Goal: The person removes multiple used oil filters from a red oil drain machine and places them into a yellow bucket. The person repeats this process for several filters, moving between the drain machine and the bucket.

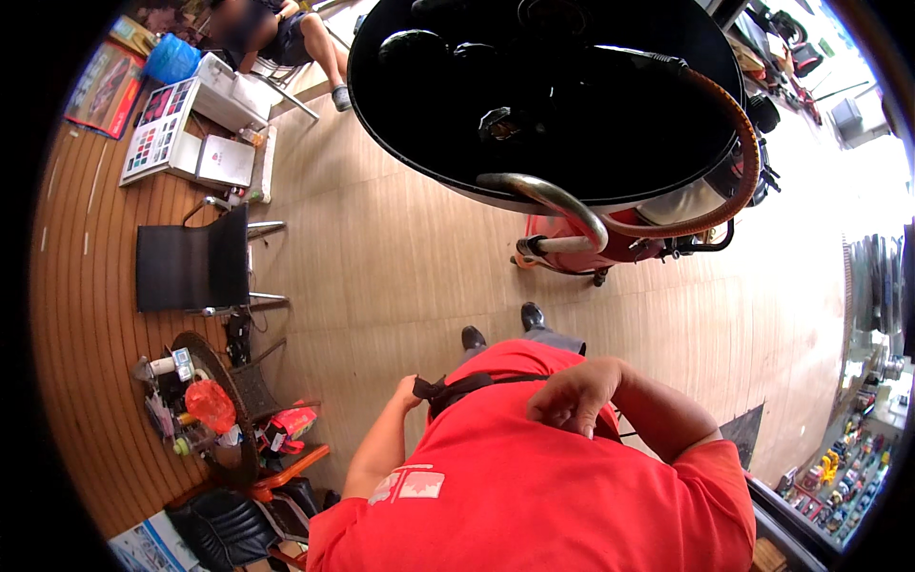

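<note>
My left hand [408, 392] is at my left hip, its fingers closed at the end of a black strap [467, 385] that runs across the waist of my red shirt [534, 477]. Part of that hand is hidden from view. In front of my chest, my right hand [577, 397] is curled with the knuckles up, against the shirt. Whatever lies inside its fingers cannot be seen. Ahead of me stands a large round black basin [419, 114] on a red wheeled tank [572, 250]. A curved metal pipe [562, 205] and a brown hose [748, 143] hang over its rim.
A black chair [195, 257] stands at the left. Behind it, a round table [214, 458] holds loose things and a red bag. A seated person [295, 38] is at the far left. Small goods fill a shelf [839, 477] at the right. Pale floor [381, 276] lies between.
</note>
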`<action>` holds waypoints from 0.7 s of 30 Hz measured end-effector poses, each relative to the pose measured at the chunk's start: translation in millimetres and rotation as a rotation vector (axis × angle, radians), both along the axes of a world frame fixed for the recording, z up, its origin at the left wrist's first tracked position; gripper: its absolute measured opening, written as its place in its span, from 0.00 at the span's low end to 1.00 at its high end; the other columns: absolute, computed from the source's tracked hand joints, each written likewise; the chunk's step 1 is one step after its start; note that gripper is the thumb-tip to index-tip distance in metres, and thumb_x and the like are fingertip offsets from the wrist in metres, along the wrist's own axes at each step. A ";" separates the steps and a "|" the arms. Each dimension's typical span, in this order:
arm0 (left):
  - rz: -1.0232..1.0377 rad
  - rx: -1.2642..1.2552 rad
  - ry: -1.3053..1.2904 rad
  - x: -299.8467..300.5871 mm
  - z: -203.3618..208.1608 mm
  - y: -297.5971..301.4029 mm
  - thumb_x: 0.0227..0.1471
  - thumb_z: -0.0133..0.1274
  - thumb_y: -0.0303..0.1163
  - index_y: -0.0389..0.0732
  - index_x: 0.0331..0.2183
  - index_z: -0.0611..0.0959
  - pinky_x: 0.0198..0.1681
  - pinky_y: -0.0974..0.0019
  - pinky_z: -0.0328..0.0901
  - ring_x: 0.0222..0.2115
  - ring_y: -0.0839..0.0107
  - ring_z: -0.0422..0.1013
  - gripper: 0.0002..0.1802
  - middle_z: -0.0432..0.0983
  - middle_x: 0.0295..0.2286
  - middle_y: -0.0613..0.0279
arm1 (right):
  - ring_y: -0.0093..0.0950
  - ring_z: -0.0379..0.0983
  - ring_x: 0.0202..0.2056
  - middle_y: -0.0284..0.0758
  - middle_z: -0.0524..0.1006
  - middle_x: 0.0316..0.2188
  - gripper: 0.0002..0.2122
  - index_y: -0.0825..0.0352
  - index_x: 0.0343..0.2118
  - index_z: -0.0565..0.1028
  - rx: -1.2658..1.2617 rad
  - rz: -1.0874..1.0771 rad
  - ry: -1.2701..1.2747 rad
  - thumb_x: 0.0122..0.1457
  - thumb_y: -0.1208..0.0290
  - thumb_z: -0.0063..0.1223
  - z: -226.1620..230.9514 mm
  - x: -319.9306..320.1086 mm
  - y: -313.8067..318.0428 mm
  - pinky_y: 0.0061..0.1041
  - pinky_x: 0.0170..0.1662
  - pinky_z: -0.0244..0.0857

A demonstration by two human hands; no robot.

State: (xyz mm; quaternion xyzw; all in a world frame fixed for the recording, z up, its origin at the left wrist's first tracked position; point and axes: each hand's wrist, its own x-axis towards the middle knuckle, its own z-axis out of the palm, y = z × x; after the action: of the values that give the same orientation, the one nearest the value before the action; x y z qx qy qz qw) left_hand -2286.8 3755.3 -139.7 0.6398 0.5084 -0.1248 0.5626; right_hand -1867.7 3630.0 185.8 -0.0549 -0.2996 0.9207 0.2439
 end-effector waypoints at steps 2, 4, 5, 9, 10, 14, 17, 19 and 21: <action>-0.077 -0.030 0.016 -2.8 -8.9 -4.5 0.39 0.59 0.36 0.36 0.19 0.79 0.26 0.64 0.65 0.22 0.66 0.72 0.13 0.76 0.19 0.53 | 0.17 0.69 0.25 0.30 0.72 0.26 0.30 0.75 0.45 0.64 0.006 0.032 0.001 0.42 0.67 0.69 -8.4 4.6 -3.3 0.17 0.25 0.64; -0.182 -0.007 0.012 -4.9 -13.8 5.0 0.39 0.59 0.35 0.36 0.18 0.79 0.26 0.65 0.65 0.21 0.68 0.71 0.12 0.75 0.17 0.56 | 0.18 0.70 0.27 0.31 0.73 0.28 0.28 0.75 0.44 0.64 0.036 0.084 0.006 0.44 0.69 0.68 -6.5 9.6 3.4 0.17 0.29 0.65; -0.219 0.034 -0.007 -9.6 -16.7 4.6 0.39 0.58 0.35 0.37 0.19 0.79 0.25 0.65 0.65 0.21 0.70 0.71 0.11 0.75 0.17 0.58 | 0.17 0.69 0.24 0.30 0.72 0.25 0.28 0.75 0.44 0.64 0.049 0.093 0.013 0.44 0.68 0.69 -1.3 10.1 6.1 0.16 0.25 0.64; 0.235 -0.048 -0.062 -18.4 -13.3 13.4 0.39 0.56 0.28 0.38 0.25 0.80 0.25 0.66 0.65 0.20 0.72 0.70 0.06 0.75 0.21 0.63 | 0.17 0.67 0.18 0.29 0.70 0.22 0.30 0.74 0.42 0.65 0.083 0.049 -0.007 0.41 0.62 0.70 8.9 8.3 8.7 0.15 0.18 0.61; 0.258 -0.044 -0.003 -6.6 3.5 26.9 0.40 0.54 0.26 0.36 0.28 0.80 0.23 0.67 0.65 0.20 0.72 0.69 0.07 0.73 0.21 0.63 | 0.17 0.67 0.18 0.29 0.70 0.21 0.31 0.75 0.43 0.65 0.075 0.036 -0.001 0.41 0.61 0.70 10.6 9.4 9.8 0.15 0.17 0.60; 0.536 0.002 0.054 12.4 63.6 89.8 0.44 0.52 0.26 0.35 0.29 0.78 0.19 0.70 0.64 0.18 0.73 0.68 0.07 0.72 0.20 0.62 | 0.17 0.68 0.18 0.29 0.70 0.20 0.29 0.74 0.40 0.65 0.112 -0.013 0.019 0.42 0.60 0.69 3.2 10.4 4.8 0.15 0.17 0.60; 0.630 0.112 -0.101 16.4 100.2 138.3 0.46 0.51 0.27 0.36 0.31 0.77 0.18 0.71 0.64 0.19 0.73 0.69 0.07 0.72 0.21 0.62 | 0.17 0.68 0.18 0.28 0.69 0.19 0.29 0.73 0.39 0.65 0.166 -0.033 0.013 0.42 0.58 0.69 -2.3 16.1 -2.1 0.15 0.18 0.61; 0.650 0.174 -0.109 34.3 117.5 157.7 0.47 0.51 0.27 0.36 0.31 0.76 0.18 0.71 0.65 0.20 0.74 0.69 0.06 0.72 0.22 0.61 | 0.18 0.69 0.17 0.29 0.68 0.18 0.31 0.74 0.40 0.65 0.267 -0.117 -0.013 0.42 0.56 0.68 1.9 24.5 -4.7 0.15 0.17 0.62; 0.621 0.140 -0.128 32.0 120.8 163.2 0.47 0.51 0.26 0.36 0.30 0.75 0.19 0.71 0.65 0.20 0.74 0.69 0.06 0.72 0.22 0.61 | 0.20 0.70 0.16 0.30 0.69 0.18 0.31 0.76 0.40 0.64 0.203 -0.087 0.017 0.44 0.55 0.67 7.7 23.6 -2.4 0.17 0.17 0.63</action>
State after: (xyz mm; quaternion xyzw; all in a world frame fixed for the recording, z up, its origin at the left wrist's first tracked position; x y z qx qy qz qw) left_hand -2254.8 3918.6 -18.9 0.4976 0.6502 0.1286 0.5595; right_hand -1844.1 3627.6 193.5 -0.0351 -0.3864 0.8748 0.2903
